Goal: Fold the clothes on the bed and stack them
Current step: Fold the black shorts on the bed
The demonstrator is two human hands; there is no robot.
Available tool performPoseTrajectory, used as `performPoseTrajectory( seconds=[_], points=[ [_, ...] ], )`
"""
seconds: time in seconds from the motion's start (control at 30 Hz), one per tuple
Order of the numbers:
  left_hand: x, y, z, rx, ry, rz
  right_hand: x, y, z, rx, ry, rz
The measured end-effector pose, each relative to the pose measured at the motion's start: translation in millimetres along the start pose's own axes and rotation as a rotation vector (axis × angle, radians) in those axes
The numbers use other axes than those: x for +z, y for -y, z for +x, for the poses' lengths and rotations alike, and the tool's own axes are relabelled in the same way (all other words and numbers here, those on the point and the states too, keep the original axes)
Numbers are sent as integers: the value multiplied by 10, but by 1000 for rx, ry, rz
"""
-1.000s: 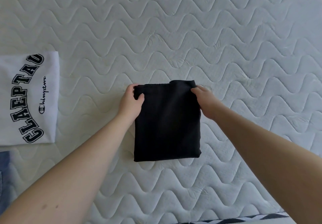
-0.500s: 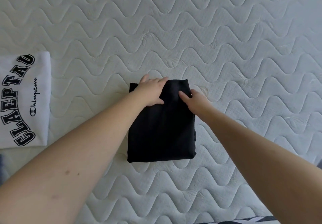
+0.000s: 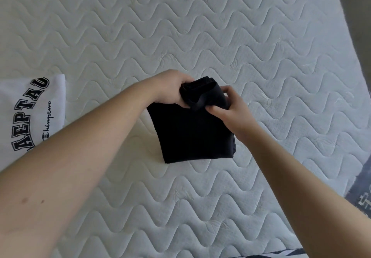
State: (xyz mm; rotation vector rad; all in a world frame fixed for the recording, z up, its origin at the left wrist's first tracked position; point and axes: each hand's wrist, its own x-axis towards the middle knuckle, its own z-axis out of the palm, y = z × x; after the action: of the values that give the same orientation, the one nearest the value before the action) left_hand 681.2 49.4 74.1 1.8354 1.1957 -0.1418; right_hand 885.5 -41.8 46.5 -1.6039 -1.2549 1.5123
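Since the earlier frames, both hands have lifted the far end of the black garment [image 3: 192, 133] off the bed [image 3: 220, 36]; before, it lay flat as a folded rectangle with the hands on its far corners. Left hand [image 3: 170, 89]: fingers curled round the raised far edge, gripping the bunched cloth from the left. Right hand [image 3: 228, 107]: thumb and fingers pinching the same raised fold from the right, just beside the left hand. Garment: near end resting on the bed near its middle, turned so that one corner points toward the near edge; far end rolled up between the two hands. White shirt [image 3: 30, 113]: folded, with black block lettering, lying flat at the left edge of the bed, well apart from the garment; the left forearm crosses in front of its near part. Dark patterned cloth [image 3: 361, 193]: partly in view at the right edge of the bed. Bed: white quilted cover with a wavy stitch pattern.
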Motion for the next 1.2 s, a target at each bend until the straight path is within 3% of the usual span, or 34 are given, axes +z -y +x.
performPoseTrajectory(
  seconds=[0.2,0.33,0.43,0.57,0.7,0.8,0.9,1.0,1.1,1.2],
  points=[
    [-236,-445,-348,309,-328,155,-101,554,-334,-218,-172,-189],
    [171,-227,-612,517,-481,469,213,230,-612,-293,-273,-378],
    [720,151,-826,505,-500,585,581,-297,-876,-338,-338,-587],
    [1546,613,-1096,442,-488,638,963,-956,-1243,-292,-193,-753],
    [2118,1009,-1354,303,-572,629,1127,-1260,-1416,-307,-34,-780],
    [2331,1130,-1523,137,-556,620,1089,-1327,-1503,-287,-56,-697],
    [2487,1052,-1659,30,-575,495,914,-1313,-1549,6,-256,-495],
    [2627,882,-1709,-149,-696,144,750,-1246,-1461,424,-467,-177],
    [2689,618,-1617,-484,-910,-354,751,-1200,-1307,641,-441,-1],
    [2688,457,-1470,-770,-804,-870,896,-1135,-1195,685,-362,155]
  ],
)
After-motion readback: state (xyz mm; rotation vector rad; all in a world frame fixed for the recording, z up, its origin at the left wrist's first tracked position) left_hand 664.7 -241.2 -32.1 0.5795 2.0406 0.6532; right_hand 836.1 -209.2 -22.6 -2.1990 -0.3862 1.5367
